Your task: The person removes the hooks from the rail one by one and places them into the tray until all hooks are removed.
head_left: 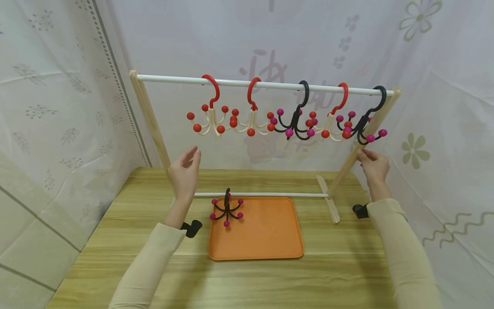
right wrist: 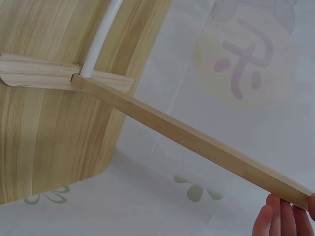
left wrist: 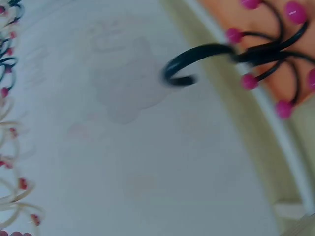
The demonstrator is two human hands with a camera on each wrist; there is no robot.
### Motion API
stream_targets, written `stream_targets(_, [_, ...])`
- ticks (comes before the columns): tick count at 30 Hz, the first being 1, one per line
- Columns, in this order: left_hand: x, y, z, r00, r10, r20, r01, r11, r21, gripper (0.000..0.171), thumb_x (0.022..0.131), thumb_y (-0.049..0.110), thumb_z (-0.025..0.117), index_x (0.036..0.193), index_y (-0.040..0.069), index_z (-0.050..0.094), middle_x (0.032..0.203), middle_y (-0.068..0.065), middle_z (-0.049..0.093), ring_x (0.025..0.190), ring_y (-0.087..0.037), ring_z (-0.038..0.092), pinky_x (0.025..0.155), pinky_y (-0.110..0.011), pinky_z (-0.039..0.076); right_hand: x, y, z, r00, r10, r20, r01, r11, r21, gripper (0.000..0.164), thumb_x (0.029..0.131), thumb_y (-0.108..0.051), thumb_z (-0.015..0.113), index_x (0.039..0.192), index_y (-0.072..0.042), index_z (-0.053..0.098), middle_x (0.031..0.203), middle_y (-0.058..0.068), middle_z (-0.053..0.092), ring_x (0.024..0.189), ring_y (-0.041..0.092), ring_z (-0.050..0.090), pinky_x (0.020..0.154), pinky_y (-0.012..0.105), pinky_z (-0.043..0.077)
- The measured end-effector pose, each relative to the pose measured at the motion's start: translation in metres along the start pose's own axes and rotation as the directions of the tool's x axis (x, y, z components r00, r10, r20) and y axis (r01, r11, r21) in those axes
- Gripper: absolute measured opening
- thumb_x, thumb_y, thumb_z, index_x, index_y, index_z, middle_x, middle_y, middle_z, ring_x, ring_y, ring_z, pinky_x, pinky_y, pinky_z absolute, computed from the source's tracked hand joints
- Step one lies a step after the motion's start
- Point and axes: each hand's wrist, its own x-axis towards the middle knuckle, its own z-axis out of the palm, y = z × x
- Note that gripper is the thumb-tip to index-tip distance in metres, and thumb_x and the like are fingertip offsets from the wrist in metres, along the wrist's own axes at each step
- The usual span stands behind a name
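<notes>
My right hand (head_left: 374, 167) pinches the right wooden post (right wrist: 197, 140) of a hanging rack, the fingers (right wrist: 274, 216) on one side and the thumb on the other. My left hand (head_left: 185, 174) is raised near the left post (head_left: 151, 118), fingers loosely bent, nothing in it. From the rack's white top bar (head_left: 275, 85) hang three red-hooked hangers (head_left: 211, 118) with cream arms and red balls. Two black hangers (head_left: 295, 118) with magenta balls hang there too. Another black hanger (head_left: 227, 207) stands hook-up on the orange tray (head_left: 266, 231); the left wrist view shows its hook (left wrist: 199, 51).
The rack stands on a wood-grain table (head_left: 254, 283), its lower white bar (head_left: 266, 195) running behind the tray. A wooden foot (head_left: 328, 201) supports the right post. Pale patterned curtains (head_left: 444, 141) surround the table at the back and sides.
</notes>
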Motion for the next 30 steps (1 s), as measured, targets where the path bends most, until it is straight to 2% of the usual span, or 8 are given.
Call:
stream_targets(5, [0.015,0.024,-0.007,0.999,0.039,0.018,-0.038,0.998,-0.05,0.026,0.085,0.022,0.06,0.101,0.003,0.066,0.097,-0.008,0.064,0.083,-0.014,0.062,0.071,-0.024,0.047,-0.001,-0.001,0.001,1.0,-0.005,-0.006,0.005,1.0,-0.002,0.051,0.083,-0.038,0.057,0.119,-0.003,0.055,0.076,-0.015,0.059,0.07,-0.005,0.056,0.067,0.017,0.045])
stream_targets(8, [0.022,0.037,-0.011,0.998,0.041,0.046,-0.037,0.996,-0.083,0.026,0.084,0.018,0.06,0.103,0.0,0.064,0.1,-0.011,0.063,0.088,-0.014,0.06,0.073,-0.025,0.047,-0.002,-0.002,0.001,1.0,-0.007,-0.01,0.007,1.0,0.008,0.05,0.082,-0.036,0.058,0.119,-0.001,0.055,0.079,-0.011,0.061,0.068,-0.005,0.056,0.064,0.015,0.044])
stream_targets(11, [0.027,0.049,-0.013,0.996,0.046,0.08,-0.039,0.996,-0.076,0.027,0.084,0.014,0.06,0.105,-0.003,0.062,0.102,-0.014,0.062,0.094,-0.016,0.058,0.075,-0.026,0.046,-0.002,-0.003,0.0,1.0,-0.006,-0.008,0.006,1.0,0.02,0.05,0.082,-0.035,0.059,0.118,0.0,0.055,0.077,-0.012,0.061,0.067,-0.005,0.056,0.061,0.013,0.043])
stream_targets(16, [0.035,0.062,-0.016,0.991,0.047,0.125,-0.042,0.998,-0.042,0.029,0.084,0.011,0.06,0.108,-0.006,0.059,0.106,-0.017,0.06,0.1,-0.022,0.055,0.077,-0.027,0.045,-0.002,-0.003,-0.001,1.0,-0.002,-0.002,0.002,0.999,0.042,0.049,0.082,-0.033,0.059,0.118,0.0,0.055,0.07,-0.017,0.057,0.066,-0.006,0.055,0.062,0.014,0.043])
stream_targets(24, [0.055,0.068,-0.011,0.981,0.058,0.187,-0.065,0.997,0.033,0.038,0.083,0.024,0.062,0.114,0.002,0.058,0.111,-0.01,0.059,0.101,-0.015,0.055,0.079,-0.027,0.045,-0.003,-0.004,0.0,1.0,0.001,-0.006,-0.001,1.0,0.007,0.051,0.082,-0.038,0.058,0.12,-0.003,0.055,0.073,-0.018,0.057,0.073,-0.002,0.057,0.063,0.014,0.043])
stream_targets(30, [0.068,0.076,-0.003,0.957,0.0,0.291,-0.043,0.989,0.142,0.046,0.083,0.029,0.061,0.122,0.006,0.052,0.119,-0.007,0.054,0.106,-0.015,0.051,0.083,-0.028,0.042,-0.002,-0.002,0.0,1.0,0.008,-0.001,-0.008,1.0,0.002,0.052,0.083,-0.038,0.057,0.121,-0.003,0.054,0.078,-0.014,0.058,0.072,-0.003,0.056,0.064,0.014,0.043])
